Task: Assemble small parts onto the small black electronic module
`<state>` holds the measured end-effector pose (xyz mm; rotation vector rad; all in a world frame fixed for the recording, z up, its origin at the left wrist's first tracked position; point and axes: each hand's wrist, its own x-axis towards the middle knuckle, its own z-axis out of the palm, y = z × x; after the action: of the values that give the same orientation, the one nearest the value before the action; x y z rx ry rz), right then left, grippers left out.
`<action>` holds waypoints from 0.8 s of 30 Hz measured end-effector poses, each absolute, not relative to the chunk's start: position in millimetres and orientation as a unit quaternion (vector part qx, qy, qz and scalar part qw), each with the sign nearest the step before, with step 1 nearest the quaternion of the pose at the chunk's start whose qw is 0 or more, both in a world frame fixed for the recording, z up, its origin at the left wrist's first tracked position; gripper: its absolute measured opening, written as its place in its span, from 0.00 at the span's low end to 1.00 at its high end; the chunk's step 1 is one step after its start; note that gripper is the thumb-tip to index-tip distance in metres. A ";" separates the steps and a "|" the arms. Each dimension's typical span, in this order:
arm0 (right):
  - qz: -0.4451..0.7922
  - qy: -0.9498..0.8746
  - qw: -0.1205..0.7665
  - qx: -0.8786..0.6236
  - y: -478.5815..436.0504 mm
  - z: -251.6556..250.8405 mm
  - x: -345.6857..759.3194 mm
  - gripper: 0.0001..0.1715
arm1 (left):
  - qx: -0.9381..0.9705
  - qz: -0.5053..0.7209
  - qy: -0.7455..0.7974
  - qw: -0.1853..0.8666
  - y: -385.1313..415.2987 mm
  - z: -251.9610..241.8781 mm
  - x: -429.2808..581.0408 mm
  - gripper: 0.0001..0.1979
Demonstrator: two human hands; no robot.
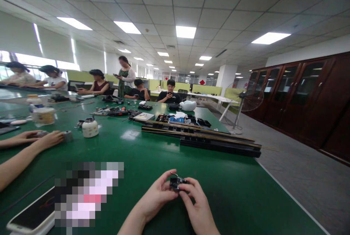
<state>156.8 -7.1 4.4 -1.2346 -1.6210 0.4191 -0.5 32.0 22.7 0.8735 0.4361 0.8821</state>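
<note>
Between my two hands, just above the green tabletop (131,162), is a small black part with shiny metal bits (175,183); its exact kind is too small to make out. My left hand (155,195) grips it from the left, thumb below and index finger along the top. From the right, the fingers and thumb of my right hand (195,200) pinch its other side. A thin curved metal piece sticks up at the upper left of the part. My fingertips cover some of its surface.
Long black rails with thin brass-coloured rods (218,145) lie ahead. A phone (32,211) is at lower left. Another person's hands (51,140) work at left, near a white jar (90,128). Tools (112,111) and other people are farther back; the table's right edge runs nearby.
</note>
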 end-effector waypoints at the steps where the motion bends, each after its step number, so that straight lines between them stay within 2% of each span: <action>1: 0.173 -0.672 0.505 -0.514 -7.4 4.7 156.8 0.10 | 0.404 0.411 0.203 0.792 31.8 23.0 -0.1 0.32; 5: 0.173 -0.676 0.504 -0.508 -8.4 6.2 156.8 0.11 | 0.388 0.408 0.203 0.801 31.6 24.1 -0.1 0.32; 13: 0.166 -0.673 0.535 -0.483 -9.6 10.0 155.1 0.11 | 0.354 0.404 0.164 0.827 32.2 22.5 -5.9 0.23; 19: 0.211 -0.664 0.526 -0.487 -11.9 13.6 152.9 0.11 | 0.356 0.404 0.172 0.825 34.5 20.1 -6.8 0.16; 24: 0.202 -0.662 0.545 -0.473 -11.4 15.0 152.3 0.10 | 0.352 0.405 0.185 0.823 33.9 22.2 -6.7 0.11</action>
<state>152.3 -11.4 15.0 -1.1220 -1.5696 0.4790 -6.7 33.9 22.2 0.7478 0.3939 0.8621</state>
